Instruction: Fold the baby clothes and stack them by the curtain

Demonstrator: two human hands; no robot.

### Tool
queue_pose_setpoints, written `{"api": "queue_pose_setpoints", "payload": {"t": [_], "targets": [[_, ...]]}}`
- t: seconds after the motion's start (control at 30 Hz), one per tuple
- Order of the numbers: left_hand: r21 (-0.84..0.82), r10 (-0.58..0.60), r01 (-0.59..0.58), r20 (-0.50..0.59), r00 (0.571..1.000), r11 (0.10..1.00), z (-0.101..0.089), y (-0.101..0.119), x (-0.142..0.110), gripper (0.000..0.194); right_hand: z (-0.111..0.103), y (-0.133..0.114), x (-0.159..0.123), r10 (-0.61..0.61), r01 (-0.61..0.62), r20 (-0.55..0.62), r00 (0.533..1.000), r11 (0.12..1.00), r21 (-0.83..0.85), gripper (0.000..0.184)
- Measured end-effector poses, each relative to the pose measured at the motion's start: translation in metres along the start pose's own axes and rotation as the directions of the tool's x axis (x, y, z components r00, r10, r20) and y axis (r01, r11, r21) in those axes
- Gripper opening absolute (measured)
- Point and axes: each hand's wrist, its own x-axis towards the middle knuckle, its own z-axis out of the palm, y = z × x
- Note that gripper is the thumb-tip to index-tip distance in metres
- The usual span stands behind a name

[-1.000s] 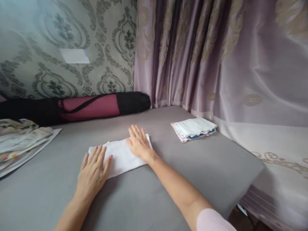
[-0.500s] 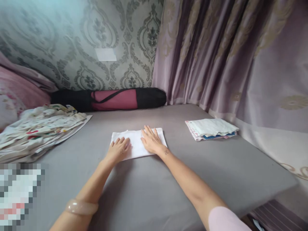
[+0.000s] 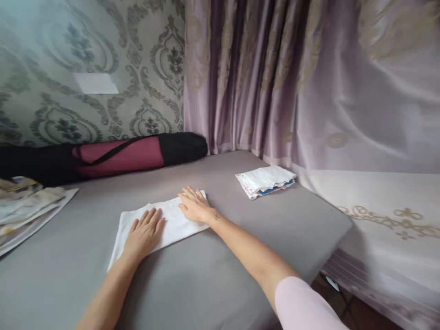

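A folded white cloth [image 3: 172, 219] lies flat on the grey bed sheet [image 3: 213, 275] in front of me. My left hand [image 3: 144, 233] rests palm down on the cloth's left half, fingers stretched out. My right hand [image 3: 194, 206] lies flat on the cloth's right end, fingers spread and pointing left. Neither hand holds anything. A small stack of folded cloths [image 3: 264, 181], white on top with blue and pink edges showing, sits further right on the bed.
A maroon and black rolled bag [image 3: 117, 156] lies along the patterned wall. Printed fabric [image 3: 24, 206] is piled at the left. Mauve curtains [image 3: 309, 91] hang at the right, past the bed's corner [image 3: 343, 224].
The view has swung right. My left hand slid left along the cloth and flattened out. My right hand stays on the cloth's right end.
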Motion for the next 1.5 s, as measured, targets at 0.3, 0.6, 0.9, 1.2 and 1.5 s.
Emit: {"api": "queue_pose_setpoints", "payload": {"t": [0.3, 0.6, 0.9, 1.2, 1.5], "targets": [[0.240, 0.163, -0.159, 0.004, 0.987, 0.958, 0.032, -0.075, -0.007, 0.054, 0.022, 0.019, -0.007, 0.100, -0.100, 0.028, 0.995, 0.995, 0.016, 0.058], [0.341, 0.223, -0.191, -0.057, 0.973, 0.920, 0.037, -0.077, -0.015, 0.055, 0.019, 0.021, -0.005, 0.096, -0.099, 0.051, 0.994, 0.994, 0.055, 0.060], [0.275, 0.186, -0.168, -0.039, 0.982, 0.947, 0.032, -0.077, -0.017, 0.053, 0.018, 0.020, -0.005, 0.104, -0.108, 0.069, 0.992, 0.992, 0.071, 0.060], [0.220, 0.162, -0.162, 0.017, 0.987, 0.962, 0.040, -0.088, -0.011, 0.052, 0.019, 0.020, -0.004, 0.105, -0.109, 0.074, 0.992, 0.993, 0.050, 0.060], [0.115, 0.124, -0.129, 0.045, 0.991, 0.985, 0.044, -0.093, -0.007, 0.051, 0.018, 0.020, -0.004, 0.112, -0.115, 0.083, 0.990, 0.993, 0.037, 0.060]]}}
